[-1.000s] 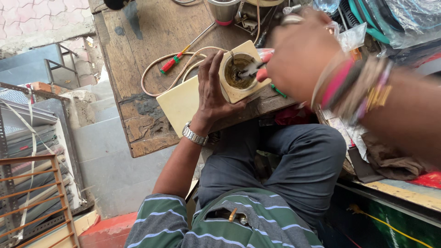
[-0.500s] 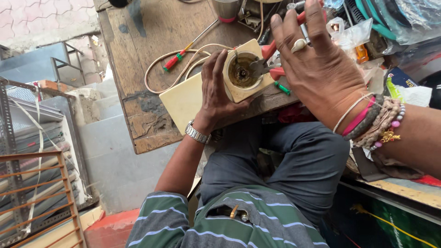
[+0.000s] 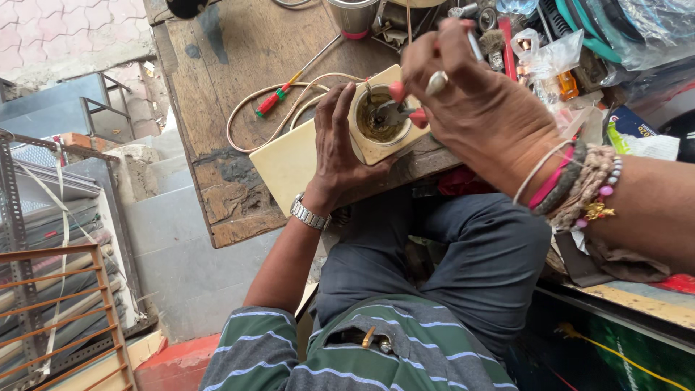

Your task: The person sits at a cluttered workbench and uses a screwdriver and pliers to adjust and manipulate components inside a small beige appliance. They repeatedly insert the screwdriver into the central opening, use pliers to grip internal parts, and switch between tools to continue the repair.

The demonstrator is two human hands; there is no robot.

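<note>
Right hand (image 3: 478, 101) lowered, red-handled pliers (image 3: 398, 112), cream housing (image 3: 380, 119)

Two hands (image 3: 405, 137), one pliers (image 3: 397, 112), one screwdriver (image 3: 289, 85).

pliers (image 3: 394, 112) tips hidden inside housing (image 3: 376, 127), steel cup (image 3: 353, 16) cut off

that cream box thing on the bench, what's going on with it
A person sits at a worn wooden workbench. The left hand steadies a cream appliance housing that has a round opening in the top, lying on a cream board. The right hand, wearing a ring and bracelets, works red-handled pliers into that opening. A cream cord loops beside it, next to a red-and-green screwdriver. Tools and plastic bags clutter the bench's far right side.
</note>
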